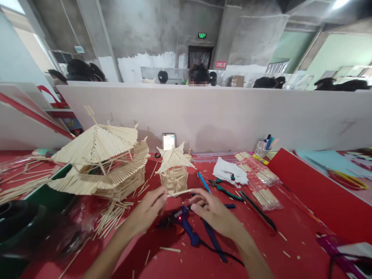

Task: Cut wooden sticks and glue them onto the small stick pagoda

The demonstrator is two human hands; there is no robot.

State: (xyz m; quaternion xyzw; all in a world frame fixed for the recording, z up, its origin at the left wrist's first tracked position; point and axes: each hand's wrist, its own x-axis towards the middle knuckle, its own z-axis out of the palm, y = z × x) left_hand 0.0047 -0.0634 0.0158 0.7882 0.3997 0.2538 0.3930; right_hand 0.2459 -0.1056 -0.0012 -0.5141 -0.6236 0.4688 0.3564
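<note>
My left hand point(149, 207) and my right hand point(210, 209) meet over the red table, both pinching one thin wooden stick point(181, 192) held level between them. Just behind the stick stands a small pavilion model point(174, 168) built of sticks. A much larger stick pavilion point(100, 161) stands to its left. Under my hands lies a blue and black hot glue gun point(181, 223) with a red light on and its cord trailing toward me.
Loose sticks point(112, 217) litter the red table point(299, 201). Packs of chopsticks in plastic point(260, 178), a white cloth point(228, 170), pliers point(225, 188) and a pen cup point(261, 149) lie to the right. A white partition point(221, 112) runs behind, with other people's heads beyond it.
</note>
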